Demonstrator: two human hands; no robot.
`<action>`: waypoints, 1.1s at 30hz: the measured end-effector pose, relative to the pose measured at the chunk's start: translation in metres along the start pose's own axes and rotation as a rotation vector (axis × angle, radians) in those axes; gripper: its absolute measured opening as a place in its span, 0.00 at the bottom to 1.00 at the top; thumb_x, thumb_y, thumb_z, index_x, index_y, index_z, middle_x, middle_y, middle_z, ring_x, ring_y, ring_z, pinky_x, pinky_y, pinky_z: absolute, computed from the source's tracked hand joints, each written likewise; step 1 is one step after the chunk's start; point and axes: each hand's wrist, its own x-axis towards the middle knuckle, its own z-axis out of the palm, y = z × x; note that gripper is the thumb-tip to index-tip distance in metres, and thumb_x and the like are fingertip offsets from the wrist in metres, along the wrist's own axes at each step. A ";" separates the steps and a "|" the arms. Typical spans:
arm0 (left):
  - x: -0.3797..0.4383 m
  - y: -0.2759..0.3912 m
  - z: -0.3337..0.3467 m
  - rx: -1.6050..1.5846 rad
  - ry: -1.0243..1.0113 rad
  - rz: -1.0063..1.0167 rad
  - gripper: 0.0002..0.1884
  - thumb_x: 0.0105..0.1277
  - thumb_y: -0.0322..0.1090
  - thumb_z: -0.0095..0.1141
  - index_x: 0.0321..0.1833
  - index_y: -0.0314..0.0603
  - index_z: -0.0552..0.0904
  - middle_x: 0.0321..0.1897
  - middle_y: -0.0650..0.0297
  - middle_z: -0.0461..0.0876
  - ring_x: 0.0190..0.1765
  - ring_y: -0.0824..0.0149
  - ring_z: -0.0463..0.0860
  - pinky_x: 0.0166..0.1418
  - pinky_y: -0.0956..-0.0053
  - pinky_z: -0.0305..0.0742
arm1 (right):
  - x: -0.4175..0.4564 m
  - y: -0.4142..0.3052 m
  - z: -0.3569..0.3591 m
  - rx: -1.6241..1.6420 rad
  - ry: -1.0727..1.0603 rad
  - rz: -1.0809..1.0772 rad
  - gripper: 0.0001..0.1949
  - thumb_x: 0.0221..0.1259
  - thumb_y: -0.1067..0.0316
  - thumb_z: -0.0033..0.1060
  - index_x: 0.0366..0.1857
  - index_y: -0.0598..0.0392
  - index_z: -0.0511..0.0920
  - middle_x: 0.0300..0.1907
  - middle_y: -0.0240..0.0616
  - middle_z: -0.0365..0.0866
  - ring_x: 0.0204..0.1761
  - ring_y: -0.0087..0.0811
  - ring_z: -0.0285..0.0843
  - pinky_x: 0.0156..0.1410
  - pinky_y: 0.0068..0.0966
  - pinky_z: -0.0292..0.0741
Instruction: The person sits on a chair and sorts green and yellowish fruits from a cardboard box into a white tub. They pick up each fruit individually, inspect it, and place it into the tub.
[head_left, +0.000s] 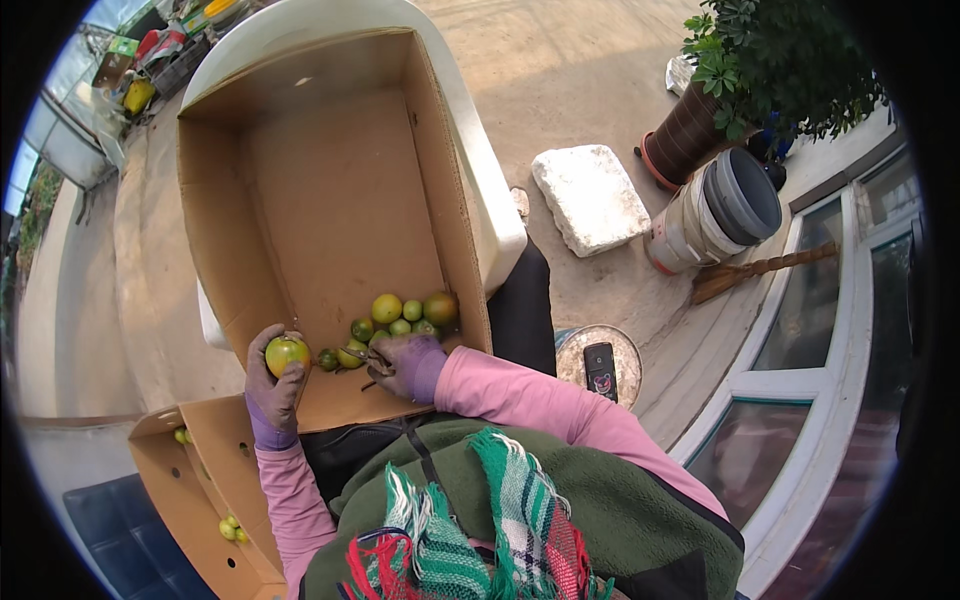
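Observation:
My left hand (274, 386), in a soiled purple glove, grips a yellow-green tomato (287, 355) at the near left corner of a large cardboard box (337, 187). My right hand (409, 366), gloved alike, is inside the box's near end and holds a thin dark metal tool (354, 352), apparently small snips. Its fingers hide most of the tool. Several green tomatoes lie just beyond this hand, among them a yellowish one (387, 308) and a larger reddish-brown one (440, 308). The far part of the box floor is bare cardboard.
Under the box is a white plastic tub (491, 217). A second cardboard box (202, 502) with several tomatoes (229, 529) stands lower left. On the right are a phone (600, 371) on a round lid (630, 360), a white block (589, 199), stacked buckets (697, 217) and a broom (720, 283).

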 end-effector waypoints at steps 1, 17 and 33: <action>-0.006 0.011 -0.007 0.010 0.050 0.050 0.31 0.67 0.43 0.69 0.67 0.34 0.73 0.56 0.55 0.80 0.56 0.65 0.79 0.64 0.71 0.75 | 0.001 0.003 0.003 0.004 0.021 -0.025 0.14 0.62 0.52 0.65 0.41 0.49 0.80 0.37 0.44 0.85 0.43 0.51 0.85 0.50 0.46 0.79; -0.161 -0.113 -0.349 0.280 0.740 -0.726 0.23 0.73 0.51 0.61 0.62 0.43 0.79 0.38 0.62 0.84 0.30 0.69 0.81 0.27 0.74 0.75 | 0.000 -0.012 -0.009 -0.099 -0.075 -0.020 0.19 0.58 0.49 0.67 0.48 0.48 0.80 0.43 0.45 0.87 0.51 0.47 0.84 0.58 0.43 0.75; -0.173 -0.150 -0.337 0.689 0.468 -0.673 0.24 0.70 0.44 0.64 0.61 0.31 0.80 0.47 0.54 0.87 0.45 0.63 0.84 0.47 0.69 0.80 | 0.004 -0.008 -0.003 -0.087 -0.103 -0.008 0.20 0.58 0.49 0.68 0.46 0.51 0.81 0.43 0.48 0.86 0.50 0.49 0.84 0.59 0.44 0.76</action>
